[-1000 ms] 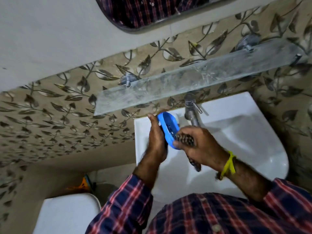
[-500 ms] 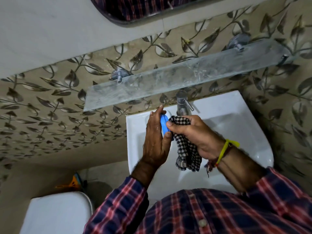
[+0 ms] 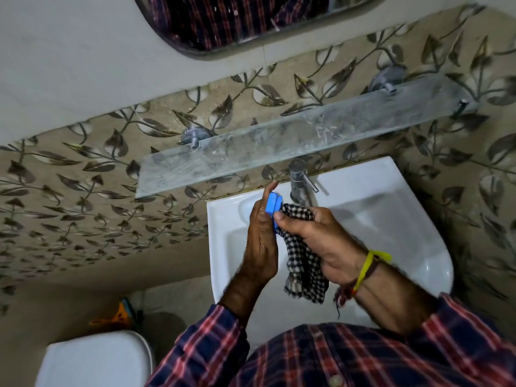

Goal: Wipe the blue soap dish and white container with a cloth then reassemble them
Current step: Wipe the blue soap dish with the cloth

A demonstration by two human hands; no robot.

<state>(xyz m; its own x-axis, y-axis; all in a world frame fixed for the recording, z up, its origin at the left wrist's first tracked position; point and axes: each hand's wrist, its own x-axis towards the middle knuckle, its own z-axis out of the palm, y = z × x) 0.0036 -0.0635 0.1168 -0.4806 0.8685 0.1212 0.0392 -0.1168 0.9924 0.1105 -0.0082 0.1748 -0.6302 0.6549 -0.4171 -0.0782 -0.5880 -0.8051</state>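
The blue soap dish (image 3: 273, 205) stands on edge over the white sink, pressed against the palm of my left hand (image 3: 261, 241), whose fingers point up along it. Only its upper edge shows; the rest is hidden between my hands. My right hand (image 3: 321, 241) grips a black-and-white checked cloth (image 3: 303, 263) and presses it against the dish's right face. The cloth's loose end hangs down below my right hand. The white container is not in view.
A white sink (image 3: 391, 219) lies under my hands, with a chrome tap (image 3: 300, 177) just behind them. A dusty glass shelf (image 3: 293, 141) juts from the leaf-patterned wall above the tap. A white toilet tank (image 3: 95, 358) stands lower left. A mirror (image 3: 237, 20) hangs above.
The dish has turned from showing its open face to edge-on against my left palm. The cloth, bunched inside the dish a second ago, now hangs long from my right hand.
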